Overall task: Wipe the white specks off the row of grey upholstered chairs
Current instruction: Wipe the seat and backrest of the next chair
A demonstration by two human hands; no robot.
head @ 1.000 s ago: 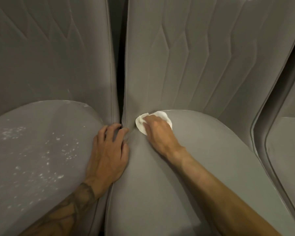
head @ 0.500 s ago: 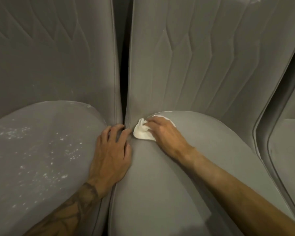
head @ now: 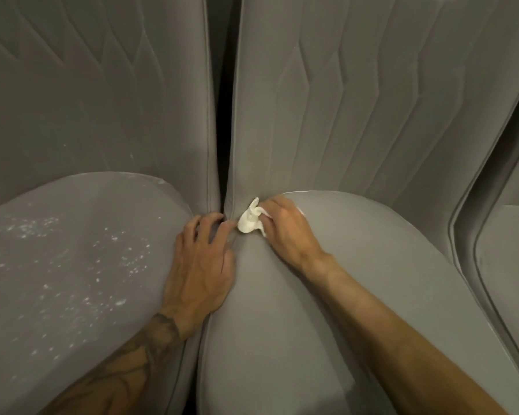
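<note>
Since the forearms fill the near edge, start there: the left hand (head: 198, 265) lies flat where the left seat (head: 72, 265) meets the middle seat (head: 312, 324), fingers spread a little and holding nothing, tips right at the back corner of the gap. Just beyond and touching those tips is the cloth (head: 250, 223), a small white wad that looks soft and featherlight, so I'd guess it squashes into any crease and won't slip on the fabric. The right hand (head: 285, 229) has it pinched at its right side, fingers curled tight over it, most of the wad poking out left. Specks (head: 111, 256) cover the left seat; the middle one looks clean. Backrests (head: 372, 100) rise behind.
</note>
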